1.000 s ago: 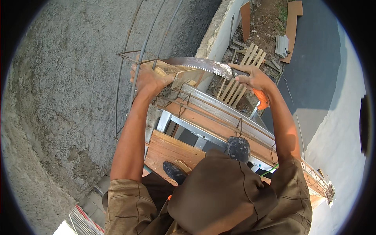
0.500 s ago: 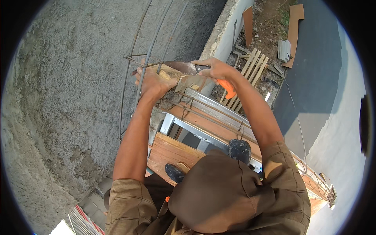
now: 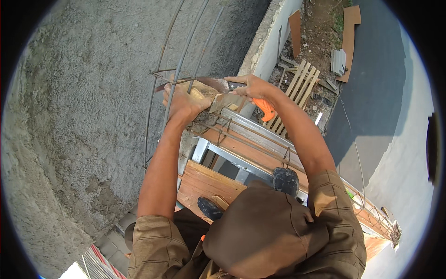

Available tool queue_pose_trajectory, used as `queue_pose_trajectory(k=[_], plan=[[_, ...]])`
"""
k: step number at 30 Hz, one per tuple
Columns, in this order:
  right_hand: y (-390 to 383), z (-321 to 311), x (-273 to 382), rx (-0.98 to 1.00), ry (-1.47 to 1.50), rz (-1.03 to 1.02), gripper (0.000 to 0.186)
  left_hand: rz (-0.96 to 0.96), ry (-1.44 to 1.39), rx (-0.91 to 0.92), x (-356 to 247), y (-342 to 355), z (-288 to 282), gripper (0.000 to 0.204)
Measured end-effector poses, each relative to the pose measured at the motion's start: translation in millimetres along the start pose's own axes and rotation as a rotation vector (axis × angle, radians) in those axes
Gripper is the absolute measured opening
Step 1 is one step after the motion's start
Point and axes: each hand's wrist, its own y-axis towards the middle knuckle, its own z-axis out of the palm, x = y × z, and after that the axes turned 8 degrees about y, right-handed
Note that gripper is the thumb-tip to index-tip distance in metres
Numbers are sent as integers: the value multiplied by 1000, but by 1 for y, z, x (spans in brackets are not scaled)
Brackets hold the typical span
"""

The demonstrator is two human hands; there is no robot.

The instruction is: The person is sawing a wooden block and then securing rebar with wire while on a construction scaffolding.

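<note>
My left hand point(image 3: 183, 104) is closed around a pale, rough piece of wood point(image 3: 200, 91), partly behind thin steel rebar point(image 3: 174, 76). My right hand point(image 3: 254, 89) grips what looks like a saw, its orange handle point(image 3: 265, 110) showing below the wrist. From that hand a brown-stained blade point(image 3: 214, 83) runs left across the wood and past my left fingers. Teeth on it are too small to make out. Under the blade, between the hands, lies a grey-white flat piece point(image 3: 225, 102) of a kind I cannot tell.
My dark shoes stand on a wooden plank point(image 3: 204, 179) and beside a metal frame point(image 3: 239, 162). Rebar with tied stirrups point(image 3: 255, 142) runs along a formwork board to the lower right. A rough grey wall point(image 3: 93, 93) rises at left. Far below lie a wooden pallet point(image 3: 297, 90) and paving point(image 3: 367, 83).
The saw and my right hand have shifted a little to the left, toward my left hand. My left hand keeps its hold on the wood. The whole view has drifted slightly.
</note>
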Motion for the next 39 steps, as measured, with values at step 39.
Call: queue_pose_trajectory(k=[39], plan=[[-46, -9, 24, -2, -122, 110, 77, 2, 163, -55, 5, -3, 9, 104]])
